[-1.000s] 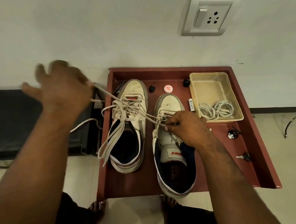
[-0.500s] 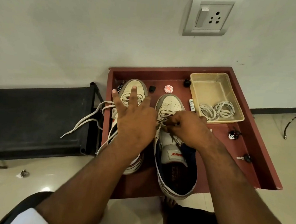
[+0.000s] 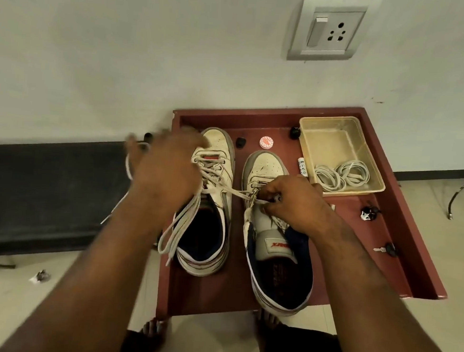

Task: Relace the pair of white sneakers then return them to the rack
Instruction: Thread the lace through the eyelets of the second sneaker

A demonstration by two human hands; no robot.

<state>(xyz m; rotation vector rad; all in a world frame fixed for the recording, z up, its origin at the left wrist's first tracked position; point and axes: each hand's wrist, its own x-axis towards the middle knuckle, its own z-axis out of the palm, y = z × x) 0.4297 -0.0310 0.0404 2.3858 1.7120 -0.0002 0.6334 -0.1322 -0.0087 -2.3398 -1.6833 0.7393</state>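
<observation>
Two white sneakers stand side by side on a dark red wooden tray [image 3: 402, 242]. The left sneaker [image 3: 218, 153] is laced, and its loose ends [image 3: 178, 227] hang over its left side. The right sneaker [image 3: 270, 166] has its tongue [image 3: 275, 242] pulled up. My right hand [image 3: 292, 204] pinches the lace at that sneaker's lower eyelets. From there the white lace [image 3: 235, 194] runs taut to the left, across the left sneaker. My left hand [image 3: 165, 171], blurred, holds it there, with more lace looping past its fingers.
A clear plastic box [image 3: 335, 139] at the tray's back right holds coiled white laces [image 3: 343, 175]. A round cap [image 3: 266, 142], small black bits and keys [image 3: 385, 249] lie on the tray. A black bench [image 3: 46, 190] stands left, a wall socket [image 3: 329, 28] above.
My left hand pulled the lace far left, came back to the right sneaker's eyelets, and now draws lace leftward again. My right hand has stayed on the eyelets.
</observation>
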